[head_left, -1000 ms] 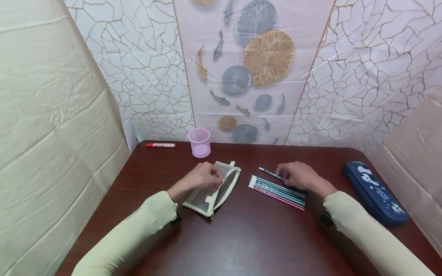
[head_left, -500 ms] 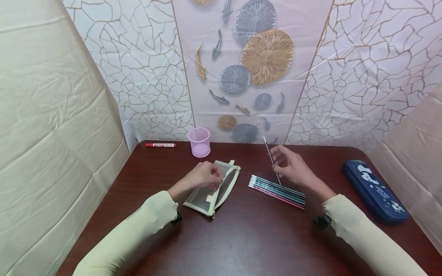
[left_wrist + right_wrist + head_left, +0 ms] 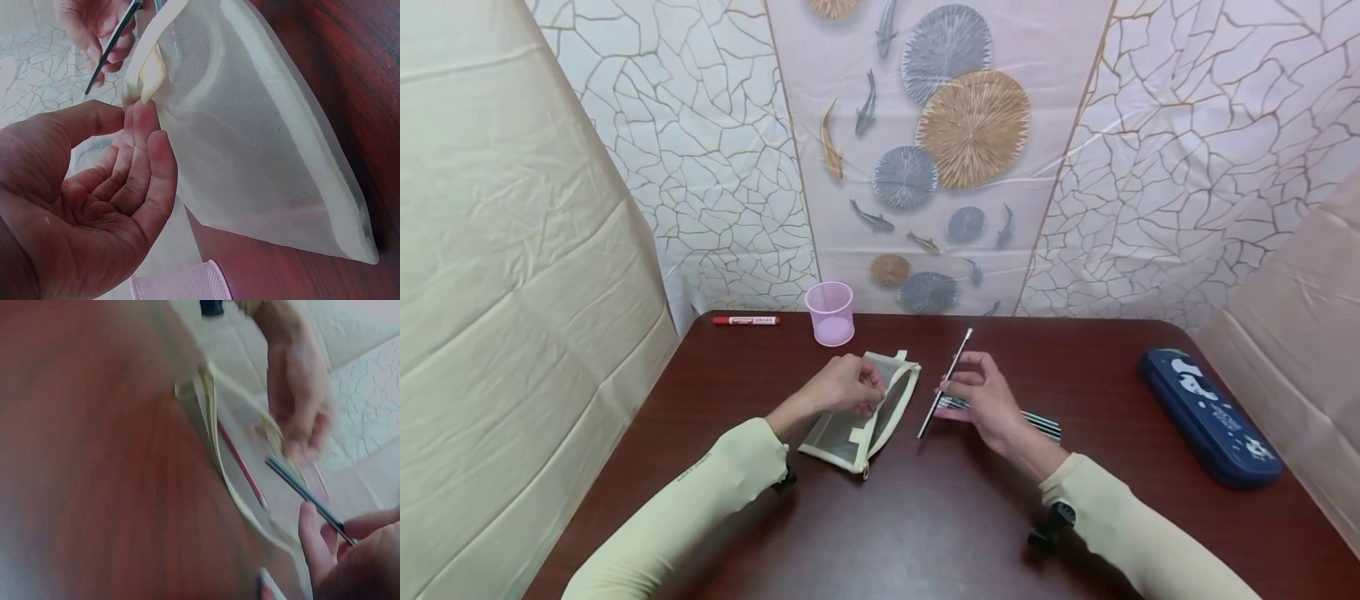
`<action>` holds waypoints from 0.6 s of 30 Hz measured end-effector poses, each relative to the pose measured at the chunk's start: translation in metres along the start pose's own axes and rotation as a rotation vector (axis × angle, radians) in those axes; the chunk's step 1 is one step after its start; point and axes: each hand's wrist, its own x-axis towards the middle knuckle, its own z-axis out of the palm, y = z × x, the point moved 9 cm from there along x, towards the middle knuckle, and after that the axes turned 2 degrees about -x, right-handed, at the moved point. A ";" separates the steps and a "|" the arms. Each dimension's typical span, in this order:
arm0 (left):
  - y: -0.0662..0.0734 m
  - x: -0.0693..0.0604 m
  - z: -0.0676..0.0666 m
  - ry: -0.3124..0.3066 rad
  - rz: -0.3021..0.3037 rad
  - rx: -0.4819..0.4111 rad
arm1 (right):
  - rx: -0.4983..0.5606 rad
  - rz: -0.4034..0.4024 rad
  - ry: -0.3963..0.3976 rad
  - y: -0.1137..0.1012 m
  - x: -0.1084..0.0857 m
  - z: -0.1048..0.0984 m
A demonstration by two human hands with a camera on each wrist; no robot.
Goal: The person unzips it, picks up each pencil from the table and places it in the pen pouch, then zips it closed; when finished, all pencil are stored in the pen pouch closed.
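My left hand pinches the opening edge of a cream-trimmed mesh pencil pouch, holding its zipped mouth apart. In the left wrist view, thumb and fingertips grip the pouch by its trim. My right hand holds a dark patterned pencil just right of the pouch, tilted and raised off the table. The right wrist view has this pencil between thumb and fingers, pointing at the pouch mouth. A red pencil shows within the pouch there. Under the right hand lie several pencils, partly hidden.
Behind the pouch stands a pink mesh cup. A red marker lies by the far left edge of the dark wooden table. At the right is a navy pencil case with a panda print. Fabric hangs around the table.
My right hand has picked up the patterned pencil from beside the row, raised it and carried it left toward the pouch. The left hand stays at the pouch's edge.
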 end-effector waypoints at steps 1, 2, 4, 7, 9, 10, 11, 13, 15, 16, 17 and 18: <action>0.000 0.000 0.000 0.001 0.001 0.003 | 0.022 0.012 0.013 0.004 -0.001 0.005; 0.000 0.000 0.001 -0.001 0.001 0.005 | 0.039 0.018 0.025 0.007 -0.002 0.009; 0.000 0.001 0.001 -0.003 0.000 0.003 | 0.062 0.028 0.048 0.013 -0.003 0.018; -0.001 0.002 0.002 -0.006 0.000 -0.004 | 0.099 0.034 0.080 0.023 -0.004 0.030; -0.001 0.002 0.003 -0.007 0.002 -0.004 | 0.116 0.039 0.091 0.030 -0.005 0.037; -0.001 0.003 0.003 -0.009 0.005 -0.003 | 0.122 0.043 0.095 0.033 -0.006 0.040; 0.000 0.003 0.004 -0.012 0.006 -0.002 | 0.129 0.047 0.099 0.036 -0.006 0.043; 0.001 0.004 0.005 -0.015 0.007 0.003 | 0.134 0.056 0.104 0.042 -0.007 0.047; 0.001 0.004 0.006 -0.021 0.005 0.006 | 0.133 0.065 0.095 0.047 -0.007 0.052; 0.002 0.004 0.006 -0.021 0.003 0.008 | 0.130 0.069 0.088 0.048 -0.007 0.054; 0.002 0.005 0.007 -0.021 -0.001 0.013 | 0.124 0.074 0.081 0.050 -0.008 0.056; 0.002 0.005 0.007 -0.020 -0.003 0.015 | 0.117 0.077 0.069 0.051 -0.008 0.059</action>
